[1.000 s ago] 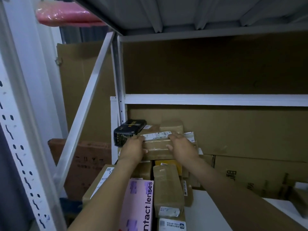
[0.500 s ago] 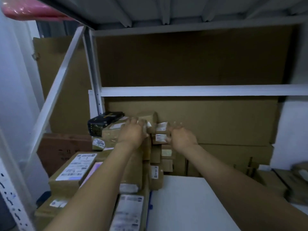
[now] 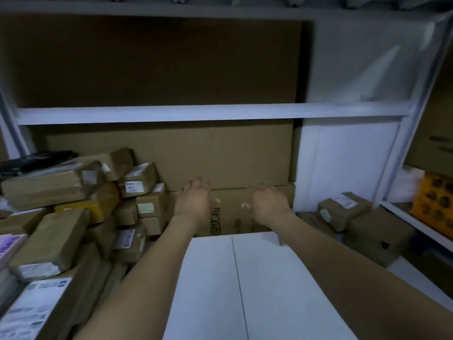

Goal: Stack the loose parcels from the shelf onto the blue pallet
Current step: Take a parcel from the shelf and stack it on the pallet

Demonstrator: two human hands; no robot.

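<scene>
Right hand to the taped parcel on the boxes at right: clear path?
Probably yes. The right hand is empty, fingers loosely curled, over the white shelf board. The taped parcel lies uncovered atop brown boxes just to its right, with nothing showing between them.

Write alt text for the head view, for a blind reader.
An empty left hand and right hand reach, fingers loosely curled, over a white shelf board toward a flat brown cardboard sheet. Taped brown cardboard parcels pile at left.

Bare forearms [image 3: 147, 266], left hand [image 3: 193, 200], right hand [image 3: 268, 204]
</scene>
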